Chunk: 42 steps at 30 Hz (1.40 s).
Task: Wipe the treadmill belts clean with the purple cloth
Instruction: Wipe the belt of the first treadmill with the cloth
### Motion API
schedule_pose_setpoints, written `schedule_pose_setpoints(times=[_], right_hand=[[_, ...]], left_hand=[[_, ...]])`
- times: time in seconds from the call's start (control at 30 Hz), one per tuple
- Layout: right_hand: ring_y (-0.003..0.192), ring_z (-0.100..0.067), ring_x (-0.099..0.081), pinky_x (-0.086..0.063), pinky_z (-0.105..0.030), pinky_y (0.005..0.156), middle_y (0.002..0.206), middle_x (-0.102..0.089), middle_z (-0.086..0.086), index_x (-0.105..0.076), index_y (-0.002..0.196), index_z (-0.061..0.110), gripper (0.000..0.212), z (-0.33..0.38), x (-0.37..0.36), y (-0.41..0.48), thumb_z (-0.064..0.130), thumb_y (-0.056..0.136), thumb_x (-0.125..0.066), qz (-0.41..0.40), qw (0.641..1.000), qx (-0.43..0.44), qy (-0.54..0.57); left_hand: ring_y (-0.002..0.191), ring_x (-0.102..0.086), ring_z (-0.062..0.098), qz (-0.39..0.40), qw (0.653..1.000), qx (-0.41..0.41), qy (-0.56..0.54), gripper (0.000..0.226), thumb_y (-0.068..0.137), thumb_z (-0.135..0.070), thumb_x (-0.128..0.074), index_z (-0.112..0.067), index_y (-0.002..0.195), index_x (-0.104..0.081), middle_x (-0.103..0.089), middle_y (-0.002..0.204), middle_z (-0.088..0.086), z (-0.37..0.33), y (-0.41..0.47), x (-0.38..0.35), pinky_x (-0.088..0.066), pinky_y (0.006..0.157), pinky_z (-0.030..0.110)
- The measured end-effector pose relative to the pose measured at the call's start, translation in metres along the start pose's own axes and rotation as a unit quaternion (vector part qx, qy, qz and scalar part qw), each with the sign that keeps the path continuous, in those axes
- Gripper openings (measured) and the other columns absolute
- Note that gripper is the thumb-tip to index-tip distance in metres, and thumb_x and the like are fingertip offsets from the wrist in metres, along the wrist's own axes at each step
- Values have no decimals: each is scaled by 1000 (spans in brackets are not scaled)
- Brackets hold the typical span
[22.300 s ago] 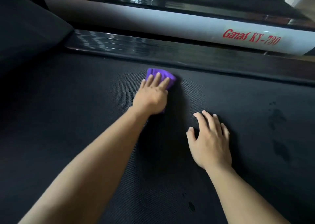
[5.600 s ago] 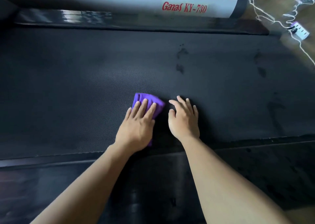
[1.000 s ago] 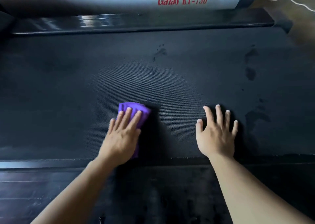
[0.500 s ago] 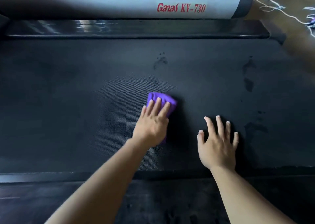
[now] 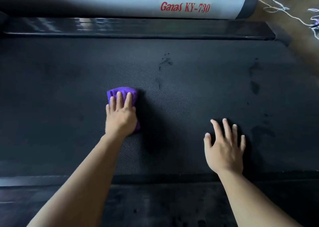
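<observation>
1. Purple cloth (image 5: 121, 90), bunched into a soft pad, sits mid-belt under the left hand (image 5: 120, 118). Grip flat, fingers straight, pressing rather than clutching.
2. Treadmill belt (image 5: 189, 97): matte black, fine woven grain. Dark smudges (image 5: 165, 62) at 1 o'clock from the cloth.
3. Right hand (image 5: 224, 150), at 4 o'clock, splayed flat on the belt, holding nothing.
4. Best done with even pressure and overlapping strokes, steering toward the smudges.
5. Glossy rail (image 5: 138, 28) and grey housing (image 5: 120, 4) at 12 o'clock.

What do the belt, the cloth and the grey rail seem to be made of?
Belt: probably rubber, matte black, fine diamond weave. Cloth: soft purple fabric, bunched into folds, maybe microfibre. Grey rail: smooth satin surface, painted metal or plastic; unclear which.
</observation>
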State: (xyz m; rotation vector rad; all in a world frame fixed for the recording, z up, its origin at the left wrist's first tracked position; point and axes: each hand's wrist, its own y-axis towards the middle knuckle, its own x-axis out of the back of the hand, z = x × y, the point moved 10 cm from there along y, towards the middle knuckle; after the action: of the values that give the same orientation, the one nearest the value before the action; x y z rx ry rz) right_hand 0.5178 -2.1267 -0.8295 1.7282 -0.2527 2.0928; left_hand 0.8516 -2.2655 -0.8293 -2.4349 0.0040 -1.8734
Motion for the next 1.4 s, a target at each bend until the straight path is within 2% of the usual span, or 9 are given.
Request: schedule_pose_setpoints(times=[0.23,0.37,0.5,0.63,0.77,0.93,1.13,1.23,1.4], right_hand=[[149,-30,-20,-15,-56,118,160,-29,0,-39,145,37,56,0,1,0,50,91,-34,1,1000,-2,6],[149,-30,-20,-14,-56,119,160,-29,0,-38,146,37,55,-1,0,-1,48,92,-37,4,1000,-4,5],[149,-30,-21,-15,-56,119,160,-29,0,-40,145,36,51,-1,-1,0,46,95,-43,3,1000,-5,1],[149,-30,-21,-14,-56,118,160,-30,0,-40,145,36,51,0,0,0,46,95,-43,0,1000,-2,1],[149,-30,-20,-13,-55,119,160,-28,0,-39,146,36,50,-1,-2,0,45,97,-46,2,1000,-2,1],[149,-29,-18,-13,-55,119,161,-27,0,-38,147,37,51,-1,-1,-1,45,97,-45,9,1000,-4,-4],[150,-29,-19,-12,-54,119,161,-27,0,-39,147,36,53,0,1,-1,43,96,-50,10,1000,-7,4],[150,-28,-18,-11,-54,120,161,-27,1,-38,147,36,53,-1,0,0,45,96,-49,12,1000,-7,-2],[150,-28,-18,-11,-54,120,161,-27,1,-39,147,36,52,0,-1,0,45,96,-47,10,1000,-5,3]], left_hand=[[148,-8,33,53,983,-177,13,59,96,-39,-24,-29,153,-16,-11,162,7,-123,-40,-33,-8,117,47],[149,-3,25,78,967,-244,4,60,94,-42,-16,-33,153,-14,-10,162,1,-127,-113,-41,-2,120,44],[148,-4,20,61,977,-204,8,58,95,-46,-19,-37,152,-14,-11,161,-2,-53,-129,-27,-5,118,44],[149,-8,27,30,997,-74,-17,56,97,-40,-25,-34,153,-17,-10,162,2,20,-80,-5,-8,118,48],[147,-6,34,6,1000,1,-18,55,100,-32,-32,-27,153,-16,-9,162,10,16,-17,1,-11,118,49],[145,-14,39,15,996,-85,23,57,98,-34,-36,-25,152,-19,-15,160,13,-73,-10,-19,-17,115,51],[149,-5,25,64,970,-234,-2,58,97,-39,-24,-32,153,-15,-10,162,1,-121,-109,-38,-5,121,45],[149,-8,22,55,979,-197,5,60,94,-44,-20,-34,153,-17,-14,161,-1,-66,-125,-28,-2,119,44],[148,-11,29,15,999,-35,-16,57,97,-40,-24,-30,153,-20,-14,161,4,36,-80,2,-7,118,48]])
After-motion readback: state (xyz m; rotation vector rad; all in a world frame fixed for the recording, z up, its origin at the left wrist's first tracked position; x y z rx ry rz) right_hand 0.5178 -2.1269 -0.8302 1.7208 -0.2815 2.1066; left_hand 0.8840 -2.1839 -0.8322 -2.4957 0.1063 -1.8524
